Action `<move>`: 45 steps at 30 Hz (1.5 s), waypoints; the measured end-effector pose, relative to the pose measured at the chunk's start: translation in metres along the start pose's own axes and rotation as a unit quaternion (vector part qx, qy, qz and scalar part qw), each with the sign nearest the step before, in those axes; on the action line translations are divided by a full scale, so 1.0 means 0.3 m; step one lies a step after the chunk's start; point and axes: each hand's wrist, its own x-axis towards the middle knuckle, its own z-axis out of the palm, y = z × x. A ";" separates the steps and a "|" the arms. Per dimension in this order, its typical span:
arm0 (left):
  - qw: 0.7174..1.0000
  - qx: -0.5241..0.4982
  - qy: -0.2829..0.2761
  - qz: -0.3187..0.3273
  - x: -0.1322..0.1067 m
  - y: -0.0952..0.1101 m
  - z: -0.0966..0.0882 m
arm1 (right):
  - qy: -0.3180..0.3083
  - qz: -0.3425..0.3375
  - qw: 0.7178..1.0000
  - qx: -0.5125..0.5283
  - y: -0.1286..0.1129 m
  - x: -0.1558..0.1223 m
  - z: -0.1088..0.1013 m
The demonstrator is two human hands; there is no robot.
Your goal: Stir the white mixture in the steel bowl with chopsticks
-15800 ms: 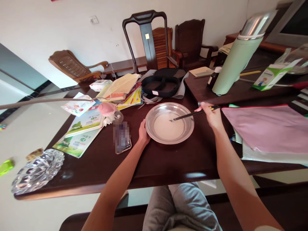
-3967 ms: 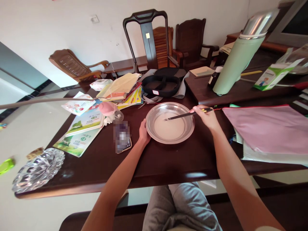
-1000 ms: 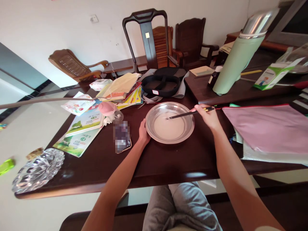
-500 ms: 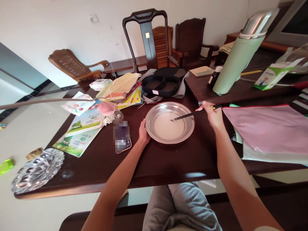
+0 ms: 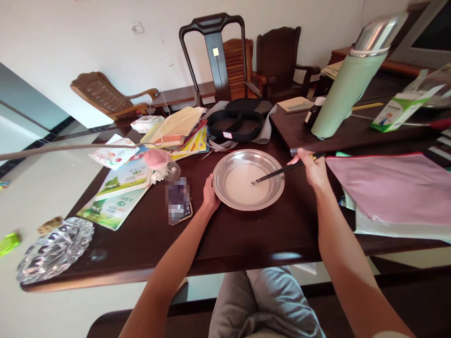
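Note:
A round metal basin (image 5: pixel 278 192) stands on the dark wooden table (image 5: pixel 239 239) in front of me. Whitish, cloudy liquid (image 5: pixel 243 188) covers its bottom. My left hand (image 5: pixel 211 193) grips the basin's left rim, its fingers partly hidden by the side. In my right hand (image 5: pixel 310 168), to the right of the basin, is a pair of dark chopsticks (image 5: pixel 282 172), slanting down over the right rim. Their tips dip into the liquid near the middle.
Left of the basin lie a phone (image 5: pixel 179 202), a pink-lidded cup (image 5: pixel 158 159), booklets (image 5: pixel 120 188) and a glass dish (image 5: pixel 59 249). A black case (image 5: pixel 236 124) sits behind. On the right are a green thermos (image 5: pixel 348 89) and a pink folder (image 5: pixel 394 188).
The chopstick tips have shifted slightly toward me within the liquid, and the chopsticks slant more steeply. My left hand and the basin have stayed in place.

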 end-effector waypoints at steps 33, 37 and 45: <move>1.000 0.008 -0.005 -0.002 0.003 -0.003 0.001 | -0.051 -0.011 0.998 -0.018 -0.006 -0.005 0.012; 1.000 0.017 -0.005 0.000 -0.001 0.001 0.003 | -0.007 0.001 1.000 0.002 0.003 -0.001 -0.005; 1.000 0.010 -0.005 0.004 -0.005 0.000 0.009 | -0.064 -0.004 0.998 -0.026 -0.026 -0.011 0.019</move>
